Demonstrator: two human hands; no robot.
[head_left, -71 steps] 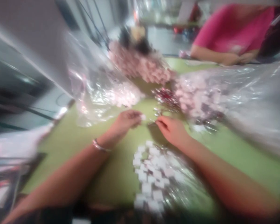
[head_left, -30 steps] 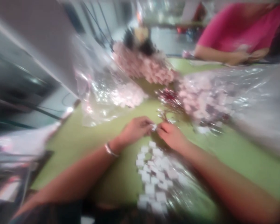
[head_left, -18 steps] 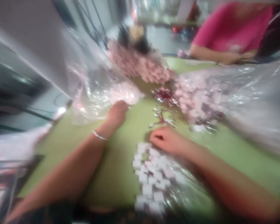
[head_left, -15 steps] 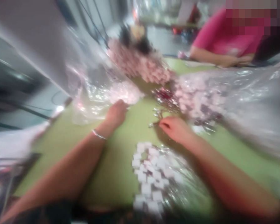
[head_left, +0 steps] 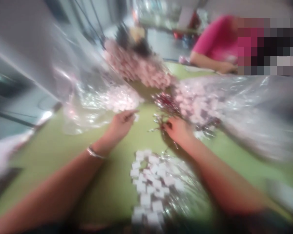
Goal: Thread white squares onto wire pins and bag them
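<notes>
My left hand (head_left: 120, 126) is closed in a pinch at the mouth of a clear plastic bag (head_left: 75, 113), which holds a heap of pale pink-white pieces (head_left: 122, 97). A small white piece (head_left: 136, 117) shows at its fingertips. Over the middle of the table, my right hand (head_left: 180, 131) is closed around the thin stems of a silvery sprig (head_left: 157, 121), whose tips stick out to the left. Just beyond it lie shiny red and silver sprigs (head_left: 166, 100). Motion blur hides the finer detail of both hands.
Stems in clear wrap with white square tags (head_left: 145, 199) lie in front of me on the green table (head_left: 107, 182). Pink bundles (head_left: 141, 68) are at the back. A large plastic bag (head_left: 254, 120) covers the right side. Opposite sits a person in a pink top (head_left: 212, 39).
My left hand has drawn back slightly from the pale heap, and a small white piece now shows at its fingertips. My right hand keeps hold of the sprig. The view has shifted a little.
</notes>
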